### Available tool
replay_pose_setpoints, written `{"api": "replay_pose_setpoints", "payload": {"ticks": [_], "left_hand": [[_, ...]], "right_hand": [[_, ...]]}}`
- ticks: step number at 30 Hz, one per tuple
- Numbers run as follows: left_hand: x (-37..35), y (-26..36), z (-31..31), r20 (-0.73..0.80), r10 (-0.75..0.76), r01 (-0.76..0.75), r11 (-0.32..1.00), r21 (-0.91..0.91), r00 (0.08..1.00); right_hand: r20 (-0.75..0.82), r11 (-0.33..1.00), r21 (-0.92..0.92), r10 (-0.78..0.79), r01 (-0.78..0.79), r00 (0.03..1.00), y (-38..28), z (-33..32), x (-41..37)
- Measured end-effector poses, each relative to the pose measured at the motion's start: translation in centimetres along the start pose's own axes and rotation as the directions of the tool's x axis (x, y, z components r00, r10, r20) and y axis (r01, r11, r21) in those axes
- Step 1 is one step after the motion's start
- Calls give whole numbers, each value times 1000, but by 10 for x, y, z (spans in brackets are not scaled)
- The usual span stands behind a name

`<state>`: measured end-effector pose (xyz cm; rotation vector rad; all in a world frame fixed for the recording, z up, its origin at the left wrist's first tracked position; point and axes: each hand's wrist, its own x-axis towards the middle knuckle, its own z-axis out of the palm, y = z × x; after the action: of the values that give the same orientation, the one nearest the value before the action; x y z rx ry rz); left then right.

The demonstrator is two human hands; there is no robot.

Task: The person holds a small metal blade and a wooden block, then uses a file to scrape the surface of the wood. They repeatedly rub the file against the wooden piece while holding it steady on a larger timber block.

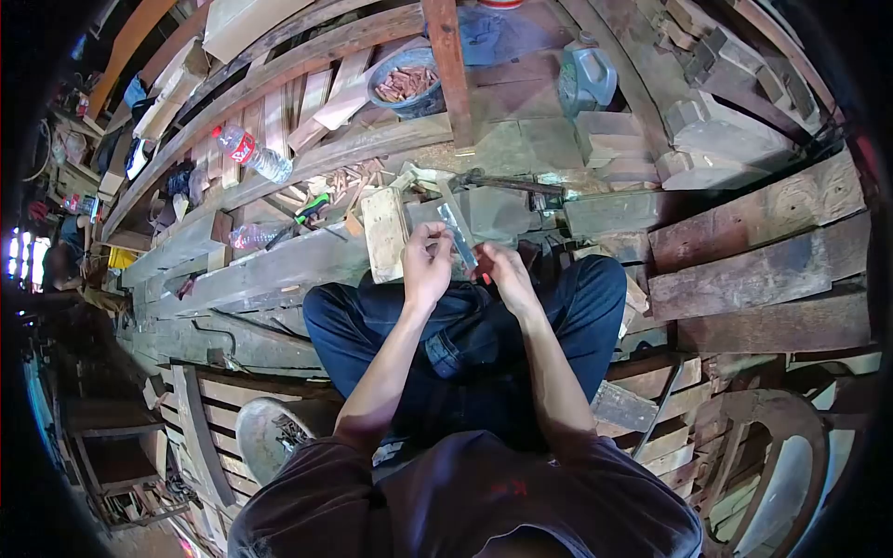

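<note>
A flat, shiny grey metal strip (458,237) is held at a slant above my lap, between both hands. My left hand (428,265) is closed, its curled fingers against the strip's left side near the upper end. My right hand (507,277) pinches at the strip's lower end. A small red piece (486,278) shows under the right fingertips; I cannot tell whether it belongs to the strip. Just left of my left hand lies a pale wooden block (383,232). Beyond the hands, a hammer-like tool (512,182) rests across the boards.
Wood offcuts (344,186) and a green-handled tool (313,206) lie ahead to the left, near a red-labelled plastic bottle (251,153). Farther off are a basin (406,82) of small wood pieces and a bluish jug (588,79). Thick planks (744,223) are stacked on the right.
</note>
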<state>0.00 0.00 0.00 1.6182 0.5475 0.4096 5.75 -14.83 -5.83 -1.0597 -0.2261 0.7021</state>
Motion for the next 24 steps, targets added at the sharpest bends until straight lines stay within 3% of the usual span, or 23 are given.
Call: {"api": "replay_pose_setpoints", "payload": {"ticks": [2, 5, 16, 19, 24], "left_hand": [[-2, -4, -2, -19, 29, -29, 1000, -11, 999], [-7, -15, -3, 5, 24, -24, 1000, 1, 1000], [-7, -11, -9, 54, 9, -5, 996, -85, 998], [-6, -11, -13, 188, -9, 63, 957, -283, 982], [-3, -13, -14, 323, -49, 200, 868, -455, 945]], "right_hand": [[59, 988, -150, -29, 38, 998, -6, 8, -4], [138, 992, -101, -68, 82, 988, 3, 7, -5], [190, 972, -219, -45, 87, 981, -3, 7, -8], [200, 1000, -7, 17, -16, 980, -10, 8, -8], [271, 987, 97, 99, -129, 958, -20, 8, -10]]}}
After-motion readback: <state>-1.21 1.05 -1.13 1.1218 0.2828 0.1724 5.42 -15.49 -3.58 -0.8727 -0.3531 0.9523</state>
